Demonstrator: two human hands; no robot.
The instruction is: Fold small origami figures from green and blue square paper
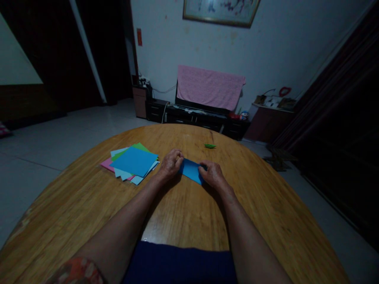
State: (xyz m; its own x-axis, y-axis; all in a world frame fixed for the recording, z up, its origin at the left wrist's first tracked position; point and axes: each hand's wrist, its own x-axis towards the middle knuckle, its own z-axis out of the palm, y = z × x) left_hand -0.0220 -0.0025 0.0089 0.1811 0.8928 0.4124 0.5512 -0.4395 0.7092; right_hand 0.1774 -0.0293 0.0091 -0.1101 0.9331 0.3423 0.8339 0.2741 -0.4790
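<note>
A blue paper sheet [191, 170] lies on the round wooden table [183, 213] in front of me. My left hand [171, 163] is curled closed and pinches the sheet's left end. My right hand [213, 174] presses on the sheet's right end with bent fingers. The paper looks folded, a narrow strip between the two hands. Parts of the sheet under both hands are hidden.
A loose stack of coloured paper sheets [132, 163], blue on top with green, pink and pale blue below, lies left of my hands. A small green folded piece [210, 146] sits farther back. Beyond the table stand a low dark cabinet [192, 116] and a pink cloth [209, 86].
</note>
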